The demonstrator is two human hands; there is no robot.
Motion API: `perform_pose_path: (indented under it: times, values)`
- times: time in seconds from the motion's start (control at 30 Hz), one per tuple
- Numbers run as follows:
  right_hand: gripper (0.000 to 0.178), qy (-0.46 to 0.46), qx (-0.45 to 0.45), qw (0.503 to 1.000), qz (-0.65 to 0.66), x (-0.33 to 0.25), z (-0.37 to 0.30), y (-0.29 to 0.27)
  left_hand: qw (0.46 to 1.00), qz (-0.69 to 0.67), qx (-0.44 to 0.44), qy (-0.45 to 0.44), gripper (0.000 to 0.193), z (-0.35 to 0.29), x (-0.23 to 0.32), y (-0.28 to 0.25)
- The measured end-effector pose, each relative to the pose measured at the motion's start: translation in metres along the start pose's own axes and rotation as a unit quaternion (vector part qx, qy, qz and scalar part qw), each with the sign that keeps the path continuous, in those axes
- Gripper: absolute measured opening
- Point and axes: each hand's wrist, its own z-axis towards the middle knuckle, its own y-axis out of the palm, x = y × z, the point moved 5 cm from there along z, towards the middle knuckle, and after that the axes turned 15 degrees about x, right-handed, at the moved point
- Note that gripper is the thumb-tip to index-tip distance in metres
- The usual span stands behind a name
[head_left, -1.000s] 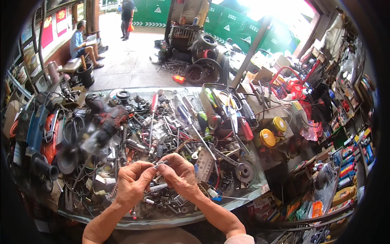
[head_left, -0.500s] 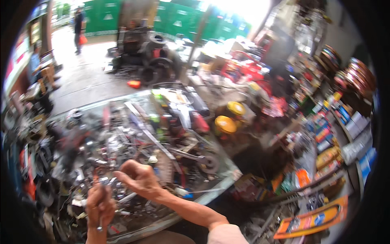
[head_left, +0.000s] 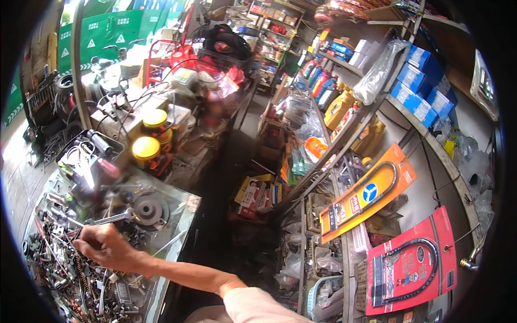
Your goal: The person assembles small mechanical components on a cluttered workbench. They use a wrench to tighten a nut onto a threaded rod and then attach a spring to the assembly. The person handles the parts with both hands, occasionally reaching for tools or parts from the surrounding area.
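My right hand (head_left: pixel 106 248) is over the cluttered glass-topped table (head_left: pixel 189 207), its fingers curled in. Whatever the fingers hold, if anything, is hidden. Just beyond the knuckles lies a metal spanner (head_left: pixel 110 217), one end close to a round grey disc (head_left: pixel 149 209). A thin coil spring (head_left: pixel 79 273) and many small metal parts are scattered under and around the hand. Farther back on the table stands a tray of tools (head_left: pixel 86 156), with a red-handled tool (head_left: pixel 109 168) at its near side. My left hand is out of view.
Yellow-lidded jars (head_left: pixel 146 148) stand past the table's far corner. To the right, shelves hold blue boxes (head_left: pixel 414 81), bottles (head_left: pixel 323 89) and bagged parts. An orange-carded lock (head_left: pixel 369 194) and a red-carded lock (head_left: pixel 412 264) hang at the near right. A dark aisle (head_left: pixel 215 242) runs between.
The view has swung to the right, bringing the shelves and the hanging red card into sight. My left hand has gone out of view. My right hand stays over the table, fingers still curled.
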Motion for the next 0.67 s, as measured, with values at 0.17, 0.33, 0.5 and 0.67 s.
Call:
perform_pose_path:
  times: [0.17,0.33,0.5,0.67]
  values:
    - [0.019,-0.070,0.024,0.960,-0.271,-0.062,0.025,-0.150,0.997,-0.069,-0.026,-0.029,0.034,-0.032,-0.017,-0.032]
    - [0.021,-0.104,0.135,0.720,-0.673,-0.141,0.042,-0.323,0.996,-0.017,-0.090,-0.014,0.020,-0.065,-0.061,0.026]
    - [0.022,0.011,0.319,0.502,-0.804,-0.229,0.027,-0.524,0.995,0.004,0.014,0.097,0.029,-0.073,-0.079,0.001]
    - [0.036,-0.017,0.202,0.362,-0.910,-0.245,0.024,-0.675,0.990,0.048,-0.126,0.038,0.038,-0.058,-0.076,-0.069]
